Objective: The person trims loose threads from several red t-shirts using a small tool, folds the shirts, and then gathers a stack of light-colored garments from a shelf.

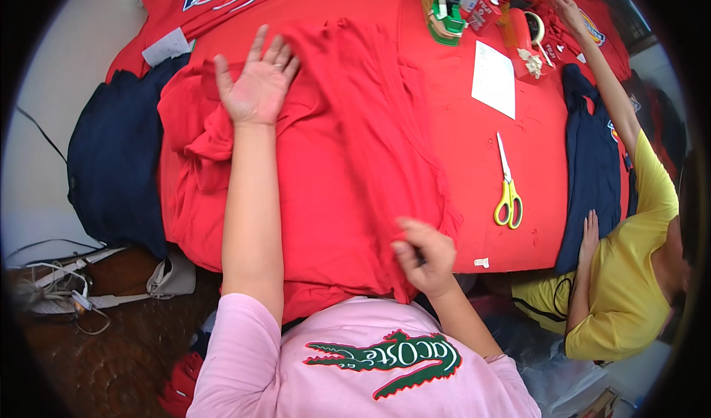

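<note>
A red garment point(318, 173), likely a shirt, lies loosely spread in front of me, with folds bunched at its left and along its right side. My left hand point(259, 84) is open, palm up and fingers spread, over the far part of this cloth. Near the close right edge of the garment is my right hand point(428, 255), its fingers curled closed. A small dark spot shows inside that hand, but I cannot make out what it is. The cloth beside the right hand looks blurred. Yellow-handled scissors point(507, 196) lie to the right on the red table covering point(474, 151).
Dark navy cloth point(118, 158) is piled at the left. A white paper point(494, 79), a green tape dispenser point(443, 14) and a red box point(522, 44) sit at the far right. A co-worker in yellow point(629, 284) reaches across beside a navy garment point(589, 173).
</note>
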`<control>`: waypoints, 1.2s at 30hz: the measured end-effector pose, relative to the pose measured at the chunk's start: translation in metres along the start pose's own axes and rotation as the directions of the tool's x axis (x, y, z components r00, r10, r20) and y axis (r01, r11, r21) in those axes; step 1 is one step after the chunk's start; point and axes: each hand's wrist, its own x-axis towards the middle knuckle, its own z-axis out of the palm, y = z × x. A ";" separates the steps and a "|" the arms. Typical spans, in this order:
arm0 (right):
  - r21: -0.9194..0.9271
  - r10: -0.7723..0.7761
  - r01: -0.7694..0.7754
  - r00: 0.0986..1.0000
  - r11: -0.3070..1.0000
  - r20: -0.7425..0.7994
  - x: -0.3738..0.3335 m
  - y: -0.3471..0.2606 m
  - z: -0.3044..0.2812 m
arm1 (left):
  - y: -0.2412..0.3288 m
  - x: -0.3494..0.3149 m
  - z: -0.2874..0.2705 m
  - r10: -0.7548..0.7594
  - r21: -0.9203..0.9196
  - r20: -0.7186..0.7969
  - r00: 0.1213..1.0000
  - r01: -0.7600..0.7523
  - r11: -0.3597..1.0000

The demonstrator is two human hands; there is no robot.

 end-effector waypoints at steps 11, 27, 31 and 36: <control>-0.144 0.260 -0.321 0.906 0.936 -0.333 0.045 0.000 -0.023 | 0.048 -0.012 0.105 0.546 0.899 -0.058 0.836 0.282 -0.336; -0.263 0.239 -0.327 0.918 0.908 -0.316 0.057 0.026 -0.014 | -0.115 0.048 0.038 0.434 0.848 -0.530 0.729 0.447 0.284; -0.262 0.101 -0.157 0.971 0.952 -0.215 0.054 0.003 -0.017 | -0.076 0.028 0.068 0.532 0.917 -0.384 0.755 0.244 0.316; -0.137 -0.214 0.243 0.957 0.960 0.198 0.024 -0.018 0.010 | -0.007 -0.034 0.045 0.505 0.815 -0.399 0.765 0.043 0.578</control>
